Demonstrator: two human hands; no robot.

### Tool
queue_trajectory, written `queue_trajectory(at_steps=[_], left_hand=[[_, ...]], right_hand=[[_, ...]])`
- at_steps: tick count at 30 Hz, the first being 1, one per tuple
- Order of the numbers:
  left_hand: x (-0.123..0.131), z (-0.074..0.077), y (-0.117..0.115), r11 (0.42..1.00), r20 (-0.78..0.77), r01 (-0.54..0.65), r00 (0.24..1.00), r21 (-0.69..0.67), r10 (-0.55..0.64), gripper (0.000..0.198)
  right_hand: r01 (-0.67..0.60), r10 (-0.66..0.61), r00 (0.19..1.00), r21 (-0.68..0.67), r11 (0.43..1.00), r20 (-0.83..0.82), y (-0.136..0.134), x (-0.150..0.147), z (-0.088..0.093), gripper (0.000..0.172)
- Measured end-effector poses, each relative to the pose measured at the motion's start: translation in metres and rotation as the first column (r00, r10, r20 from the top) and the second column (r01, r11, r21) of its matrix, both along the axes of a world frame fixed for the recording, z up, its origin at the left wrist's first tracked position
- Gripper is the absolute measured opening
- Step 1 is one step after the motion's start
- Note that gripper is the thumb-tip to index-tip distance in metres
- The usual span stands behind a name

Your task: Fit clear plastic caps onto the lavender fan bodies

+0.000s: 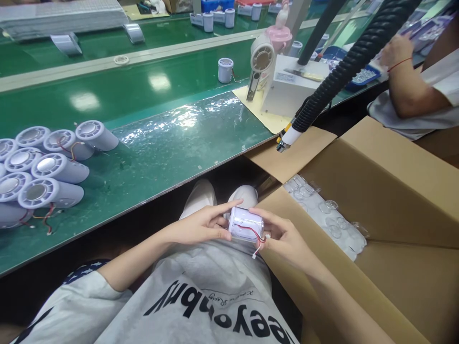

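Above my lap, a small white cylindrical fan housing (246,223) lies sideways between my two hands, with red and white wires trailing from it to a small white plug. A clear, shiny layer seems to surround it. My left hand (211,222) grips its left end between thumb and fingers. At the other end, my right hand (281,231) holds it with the fingers on top and the thumb below, close to the wires. Similar white housings (59,167) lie grouped on the green bench at the left, several with loose red wires.
An open cardboard box (405,191) with clear plastic pieces (326,215) stands at my right. A black flexible hose (340,71) hangs over the bench edge near a white box-shaped device (294,86). One housing (225,70) stands on the green belt (143,86). Another person's arm (412,91) is at far right.
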State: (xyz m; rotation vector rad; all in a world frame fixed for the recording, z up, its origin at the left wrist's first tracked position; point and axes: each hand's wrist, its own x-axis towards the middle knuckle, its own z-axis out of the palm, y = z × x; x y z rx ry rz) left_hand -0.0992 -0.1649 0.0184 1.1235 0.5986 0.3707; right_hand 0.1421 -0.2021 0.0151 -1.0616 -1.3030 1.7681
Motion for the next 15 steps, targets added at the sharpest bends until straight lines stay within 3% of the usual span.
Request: queue_trajectory(at_steps=[7,11,13,15], left_hand=[[-0.001,-0.005,-0.001,0.997,-0.061,-0.048,0.997,0.068,0.052,0.077],[0.005,-0.012,-0.006,0.999,-0.065,-0.039,0.997,0.002,0.039,0.070],[0.005,-0.011,-0.004,0.998,-0.124,-0.051,0.991,-0.024,0.048,0.061],[-0.005,0.000,0.012,0.990,-0.278,-0.116,0.951,0.086,0.135,0.053]], right_hand=[[-0.013,0.008,0.998,-0.089,0.996,-0.062,0.000,-0.005,-0.002,0.054],[-0.009,-0.005,0.994,-0.124,0.992,-0.110,-0.006,-0.011,-0.013,0.058],[-0.033,0.031,0.999,-0.093,0.995,-0.024,0.000,-0.004,-0.020,0.057],[0.057,-0.059,0.972,0.017,0.998,0.227,0.016,0.018,-0.025,0.056]])
